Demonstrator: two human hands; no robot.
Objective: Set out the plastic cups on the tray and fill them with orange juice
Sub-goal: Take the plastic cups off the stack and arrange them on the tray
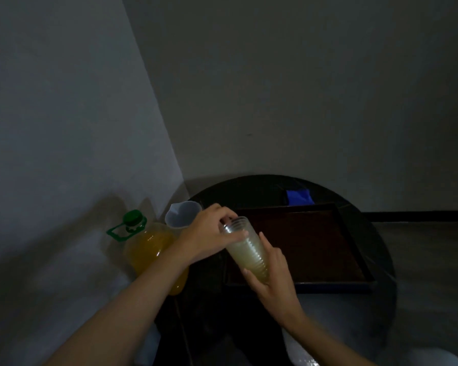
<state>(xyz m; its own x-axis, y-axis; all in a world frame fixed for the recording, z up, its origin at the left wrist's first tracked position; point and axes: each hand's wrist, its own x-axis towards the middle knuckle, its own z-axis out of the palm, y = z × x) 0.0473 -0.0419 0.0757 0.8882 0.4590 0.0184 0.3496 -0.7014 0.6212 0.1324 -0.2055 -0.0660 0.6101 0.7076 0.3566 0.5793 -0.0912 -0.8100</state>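
A stack of clear plastic cups (247,250) is held tilted above the near left corner of a dark rectangular tray (317,241), its open end up and towards the left. The lower part of the stack is gripped by the right hand (274,280), with the fingers curled round it from below. The rim of the topmost cup is pinched by the left hand (209,235), the thumb lying along the side of the stack. No cup is seen set down on the tray. The tray is placed on a dark round tabletop (262,187).

A large bottle of orange juice (147,247) is observed at the left edge of the tabletop, partly covered by the left forearm; its green cap (134,217) is on. A translucent plastic jug (182,213) is noted just beyond the bottle, behind the left hand. A blue object (299,196) is seen at the far side of the tray; what it is cannot be told.
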